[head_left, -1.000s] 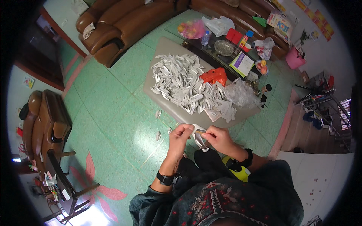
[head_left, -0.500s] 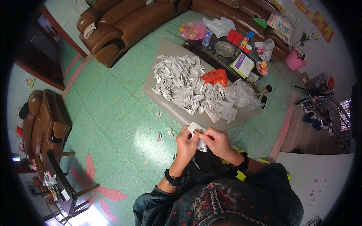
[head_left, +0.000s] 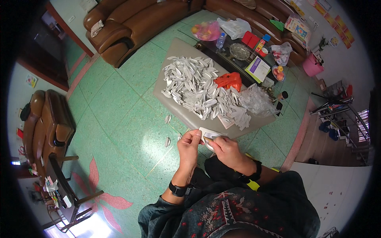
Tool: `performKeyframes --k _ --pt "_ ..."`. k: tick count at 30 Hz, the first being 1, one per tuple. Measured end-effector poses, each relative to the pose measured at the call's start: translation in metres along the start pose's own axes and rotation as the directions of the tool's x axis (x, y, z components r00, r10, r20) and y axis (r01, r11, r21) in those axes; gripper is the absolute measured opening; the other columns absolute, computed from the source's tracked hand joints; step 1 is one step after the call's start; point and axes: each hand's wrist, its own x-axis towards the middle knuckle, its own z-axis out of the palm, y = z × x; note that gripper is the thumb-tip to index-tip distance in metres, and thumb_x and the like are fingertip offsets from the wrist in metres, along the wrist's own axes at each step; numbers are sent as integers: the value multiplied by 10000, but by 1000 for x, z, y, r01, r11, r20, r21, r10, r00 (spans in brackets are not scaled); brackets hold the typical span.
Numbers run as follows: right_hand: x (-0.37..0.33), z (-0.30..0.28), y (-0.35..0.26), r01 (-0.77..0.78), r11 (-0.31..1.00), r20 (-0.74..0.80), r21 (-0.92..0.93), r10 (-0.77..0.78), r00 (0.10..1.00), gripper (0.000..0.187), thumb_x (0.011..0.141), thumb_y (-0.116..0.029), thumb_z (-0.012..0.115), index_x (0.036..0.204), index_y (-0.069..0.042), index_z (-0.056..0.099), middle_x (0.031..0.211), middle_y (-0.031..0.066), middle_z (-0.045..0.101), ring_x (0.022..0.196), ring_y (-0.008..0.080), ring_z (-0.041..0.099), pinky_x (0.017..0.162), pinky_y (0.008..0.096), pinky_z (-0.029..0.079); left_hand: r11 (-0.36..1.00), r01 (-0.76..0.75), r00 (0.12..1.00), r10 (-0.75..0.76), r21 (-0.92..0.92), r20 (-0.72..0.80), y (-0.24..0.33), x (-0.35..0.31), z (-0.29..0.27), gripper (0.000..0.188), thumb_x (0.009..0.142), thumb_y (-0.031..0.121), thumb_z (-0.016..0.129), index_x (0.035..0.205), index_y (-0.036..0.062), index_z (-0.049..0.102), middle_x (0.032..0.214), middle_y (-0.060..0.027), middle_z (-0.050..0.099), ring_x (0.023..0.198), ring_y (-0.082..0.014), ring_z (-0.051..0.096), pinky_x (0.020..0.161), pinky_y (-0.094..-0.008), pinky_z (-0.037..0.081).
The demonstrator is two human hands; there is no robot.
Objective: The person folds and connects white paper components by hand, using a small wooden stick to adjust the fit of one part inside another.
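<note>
While my left hand (head_left: 189, 147) pinches the near-left edge of a white piece (head_left: 205, 132) between thumb and fingers, my right hand (head_left: 230, 152) curls closely around a slim brownish stick (head_left: 208, 139), its tip lying against or just over the piece; I cannot tell which. Both hands are nearly together in front of my lap, with the white piece between them, just past the near edge of a grey bench (head_left: 179, 47). My right fingers hide part of the piece.

On the bench lies a wide heap of similar white pieces (head_left: 189, 81), loosely jumbled. A red bag (head_left: 229, 81) sits against the heap's far right side, and a crumpled clear bag (head_left: 258, 101) lies to the right of that. Two small pale pieces (head_left: 168, 141) rest on the green floor (head_left: 119, 131) to the left of my hands. Beyond the bench, a dark low table (head_left: 227, 62) carries a bottle (head_left: 220, 41) and a glass dish (head_left: 240, 51). A brown sofa (head_left: 149, 23) stands farther back.
</note>
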Motion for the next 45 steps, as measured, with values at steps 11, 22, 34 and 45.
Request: performKeyframes --k 11,22,34,45 --pt "10 -11 6 -44 999 -68 12 45 997 161 774 -86 633 710 -24 499 602 155 541 548 334 556 475 391 428 994 -62 998 63 95 -4 1 3 4 175 872 151 570 870 -17 618 781 -51 617 652 -100 548 600 -247 469" --pt "9 -37 14 -331 923 77 196 322 943 142 780 -93 658 733 -8 555 538 43 509 490 81 456 454 254 369 956 -140 990 128 259 62 10 5 2 160 876 159 576 843 3 587 671 27 532 606 -40 452 550 -187 374" --pt "11 -35 -4 -151 980 29 129 149 988 171 725 -74 627 830 6 518 737 167 557 655 332 569 562 369 443 941 -209 938 116 265 328 8 -15 14 279 774 58 670 1025 -5 565 795 2 575 690 -60 516 646 -196 437" --pt "2 -14 -6 -135 987 -69 88 141 988 151 712 -58 651 759 3 520 661 140 541 557 294 535 498 349 416 272 -632 675 653 725 343 18 -28 29 222 721 -34 643 917 -9 543 862 -119 564 689 -204 576 585 -296 487"
